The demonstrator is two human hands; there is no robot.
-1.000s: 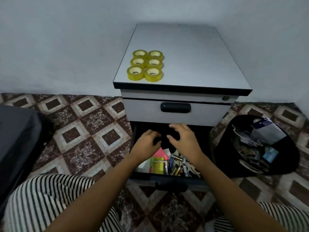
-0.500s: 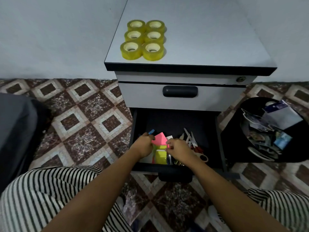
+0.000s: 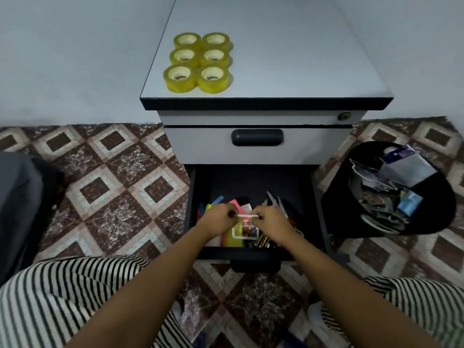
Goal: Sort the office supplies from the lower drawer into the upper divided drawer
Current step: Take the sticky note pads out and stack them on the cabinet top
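Observation:
The black lower drawer (image 3: 200, 187) of a white cabinet is pulled out. It holds pink and yellow sticky notes (image 3: 232, 238), coloured strips (image 3: 208, 205), scissors (image 3: 278, 203) and pens. Above it the upper drawer (image 3: 198, 146) with a dark handle (image 3: 257, 137) is closed. My left hand (image 3: 217, 221) and my right hand (image 3: 267, 222) are both over the drawer's front. Together they pinch the top edge of a small clear plastic box (image 3: 244, 228), one at each end, its lid tilted up.
Several yellow tape rolls (image 3: 197, 61) stand on the cabinet top (image 3: 288, 59). A black waste bin (image 3: 431, 217) full of paper and wrappers sits on the patterned floor to the right. A dark grey object (image 3: 17, 209) lies at the far left. My striped-trousered knees flank the drawer.
The view has come closer and lower over the drawer. Both hands have moved from the sticky notes onto the clear box and now pinch its upper edge.

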